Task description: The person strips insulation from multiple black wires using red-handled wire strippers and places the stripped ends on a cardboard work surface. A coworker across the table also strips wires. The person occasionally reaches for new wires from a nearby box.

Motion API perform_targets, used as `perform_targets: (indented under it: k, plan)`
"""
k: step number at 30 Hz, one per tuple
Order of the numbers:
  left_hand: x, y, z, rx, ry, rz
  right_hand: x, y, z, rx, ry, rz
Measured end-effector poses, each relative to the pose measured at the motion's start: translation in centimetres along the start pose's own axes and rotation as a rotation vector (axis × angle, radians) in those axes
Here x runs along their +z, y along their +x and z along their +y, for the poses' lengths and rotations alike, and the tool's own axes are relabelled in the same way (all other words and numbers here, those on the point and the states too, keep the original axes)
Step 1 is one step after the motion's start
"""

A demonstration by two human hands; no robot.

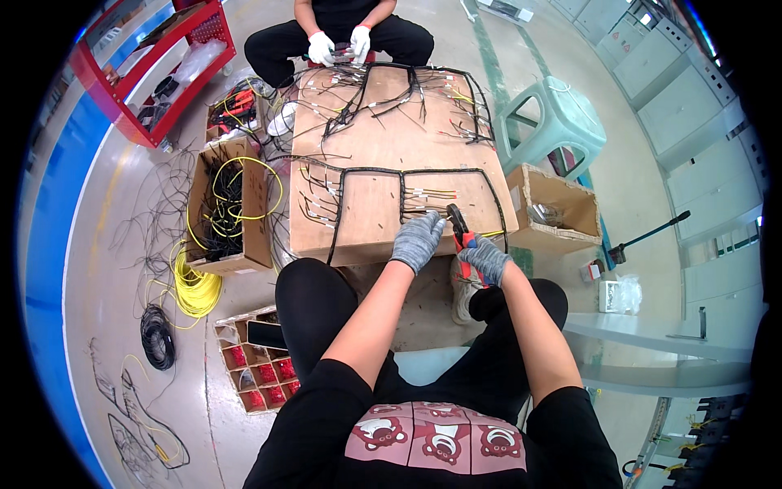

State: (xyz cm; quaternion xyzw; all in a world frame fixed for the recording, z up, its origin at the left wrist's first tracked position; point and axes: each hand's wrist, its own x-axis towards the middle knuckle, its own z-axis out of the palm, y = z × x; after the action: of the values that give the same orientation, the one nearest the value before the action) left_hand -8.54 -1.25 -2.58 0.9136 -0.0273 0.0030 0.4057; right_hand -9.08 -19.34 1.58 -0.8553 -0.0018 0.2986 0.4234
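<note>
Sitting at the near edge of a low wooden tabletop (391, 147), the person is working on a black wire harness (407, 191) laid out across it in a rectangular loop with short branch wires. From the head view, the left hand (417, 239), in a grey glove, is pinching the ends of a few branch wires at the near side of the loop, its grip closing narrowly on them. The right hand (485, 258), also grey-gloved, is wrapping its grip around the red handles of a pair of pliers (461, 231), whose dark nose is pointing at the wire ends just beside the left fingers. Whether the nose is already biting on a wire is too small to tell.

Judging by this, the step in hand looks like trimming or crimping a wire end on the near branch of the harness. The next move seems to be calling for the left hand to be steadying the wire end while the pliers are closing squarely on it, clear of the neighbouring branches.

Across the tabletop, another person in white gloves (322, 47) is handling a second harness. On the floor to the left, a cardboard box (224, 208) is holding black and yellow wires, with a yellow coil (195, 289) beside it and a tray of red parts (257, 371) nearer. To the right, another cardboard box (562, 212) and a green plastic stool (558, 118) are standing.
</note>
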Motion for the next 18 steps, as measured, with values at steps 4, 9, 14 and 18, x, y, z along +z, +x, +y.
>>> perform_targets:
  k: [4, 9, 14, 18]
  plan:
    - [0.2, 0.1, -0.1, 0.046, -0.038, 0.031, -0.2, 0.2, 0.6, 0.024, -0.082, 0.031]
    - [-0.7, 0.0, 0.3, 0.05, 0.009, -0.004, 0.2, -1.2, -1.9, 0.034, -0.224, 0.033]
    - [-0.4, 0.2, 0.3, 0.019, -0.015, -0.007, 0.1, -1.0, -2.4, 0.098, -0.364, 0.041]
    - [-0.6, 0.1, 0.4, 0.033, 0.029, 0.0, 0.3, -1.6, -3.4, 0.051, -0.511, 0.12]
